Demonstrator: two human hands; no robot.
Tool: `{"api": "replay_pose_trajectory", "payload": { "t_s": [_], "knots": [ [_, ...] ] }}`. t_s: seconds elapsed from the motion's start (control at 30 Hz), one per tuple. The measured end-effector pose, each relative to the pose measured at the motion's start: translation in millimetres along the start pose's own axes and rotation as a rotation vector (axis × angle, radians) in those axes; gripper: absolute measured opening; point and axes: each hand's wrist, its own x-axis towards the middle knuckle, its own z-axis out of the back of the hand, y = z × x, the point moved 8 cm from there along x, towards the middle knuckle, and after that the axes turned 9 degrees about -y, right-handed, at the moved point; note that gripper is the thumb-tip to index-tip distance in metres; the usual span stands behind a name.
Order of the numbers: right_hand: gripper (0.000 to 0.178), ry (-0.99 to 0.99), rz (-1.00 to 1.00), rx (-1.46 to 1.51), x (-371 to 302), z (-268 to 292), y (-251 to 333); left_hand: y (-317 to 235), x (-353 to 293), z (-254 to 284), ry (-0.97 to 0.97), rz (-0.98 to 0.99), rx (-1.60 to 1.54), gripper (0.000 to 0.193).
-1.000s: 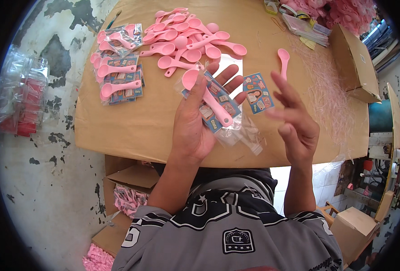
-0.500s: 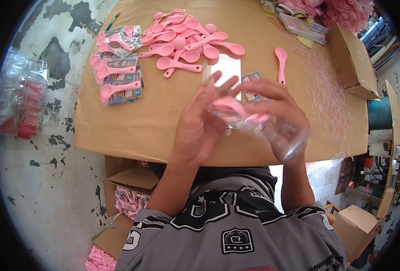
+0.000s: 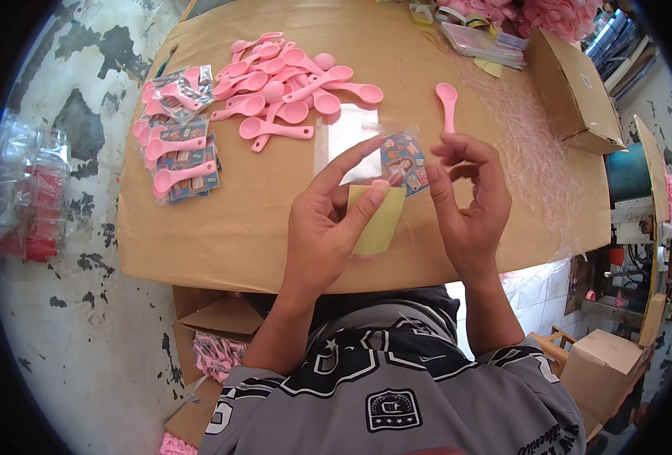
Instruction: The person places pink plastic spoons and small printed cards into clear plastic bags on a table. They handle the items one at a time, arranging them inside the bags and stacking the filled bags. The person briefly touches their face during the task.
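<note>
My left hand pinches a yellow-green card between thumb and fingers. Something pink, seemingly a spoon end, peeks out by the thumb tip, the rest hidden. My right hand is raised beside it with curved fingers apart and nothing between them. Just past its fingertips lies a single pink measuring spoon. Beyond the hands, a blue printed card rests on the table beside a white sheet in clear plastic.
A heap of pink spoons covers the far left of the table. Left of it are bagged spoons on blue cards. Pinkish strands and an open cardboard box lie at the right.
Both hands were at a pink spoon in clear plastic. Now my left hand alone holds a yellow-green card, and my right has come away. The view has shifted slightly.
</note>
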Motion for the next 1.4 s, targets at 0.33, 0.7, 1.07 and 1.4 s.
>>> {"api": "replay_pose_trajectory", "payload": {
  "t_s": [0.33, 0.7, 1.07, 1.4],
  "knots": [
    [0.026, -0.025, 0.373, -0.281, 7.4, -12.0, 38.1, -1.2, -10.8, -11.5, 0.05, -0.148, 0.353, 0.062],
    [0.012, -0.133, 0.044, 0.077, 24.6, 13.2, -1.5, 2.3, -17.2, -13.7, 0.17, -0.075, 0.376, 0.065],
    [0.025, 0.019, 0.366, -0.183, 23.0, 1.9, 42.7, 5.1, -7.8, -3.6, 0.092, -0.057, 0.149, 0.062],
    [0.025, 0.003, 0.458, -0.297, 15.7, -14.3, 46.9, 1.9, -14.4, -12.4, 0.082, -0.095, 0.219, 0.063]
  ]
}}
